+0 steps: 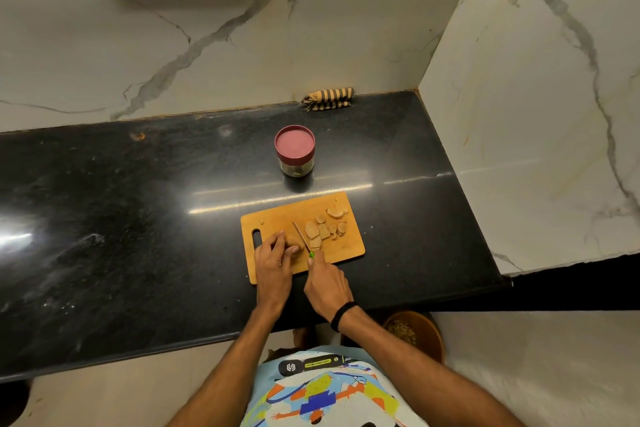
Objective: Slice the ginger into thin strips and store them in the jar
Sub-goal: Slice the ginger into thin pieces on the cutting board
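Two hands met on the board [348,250]: left hand [273,255] curled, pinning the ginger [293,243]; right hand [325,282] gripped the knife [300,236] just beside it, blade pointing toward the lidded jar [295,149] beyond.

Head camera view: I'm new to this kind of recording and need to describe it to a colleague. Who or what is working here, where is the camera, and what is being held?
There is no machine here: a person works with bare hands. The single picture comes from a camera worn on their head, looking down. The left hand holds a ginger piece on a wooden cutting board; the right hand grips a knife with its blade beside that piece. Cut slices lie on the board. Behind stands a jar with its lid on, on a black counter.
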